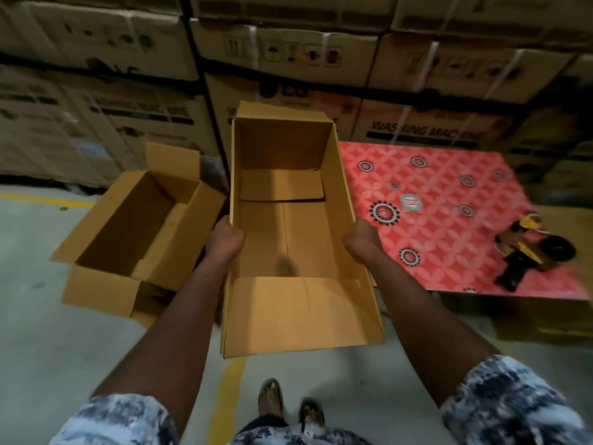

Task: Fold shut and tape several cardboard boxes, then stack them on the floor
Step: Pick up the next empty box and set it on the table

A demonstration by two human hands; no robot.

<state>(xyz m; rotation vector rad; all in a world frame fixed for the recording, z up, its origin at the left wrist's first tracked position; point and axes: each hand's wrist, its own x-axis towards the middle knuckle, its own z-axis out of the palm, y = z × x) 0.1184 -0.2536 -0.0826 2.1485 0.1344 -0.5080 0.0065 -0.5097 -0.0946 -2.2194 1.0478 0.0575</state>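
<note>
I hold an open brown cardboard box (pixel 288 239) in the air in front of me, its top flaps spread and its inside empty. My left hand (pixel 224 239) grips its left wall, and my right hand (pixel 361 240) grips its right wall, fingers hidden outside the box. A second open cardboard box (pixel 134 232) rests on the floor to the left, apart from the held one. A yellow and black tape dispenser (pixel 529 252) lies on the red patterned mat (pixel 442 200) at the right.
Tall stacks of large printed cartons (pixel 288 53) form a wall across the back. The grey concrete floor (pixel 38 332) has yellow painted lines. A flat piece of cardboard (pixel 545 319) lies under the mat at the right. My sandalled feet (pixel 288 403) stand at the bottom.
</note>
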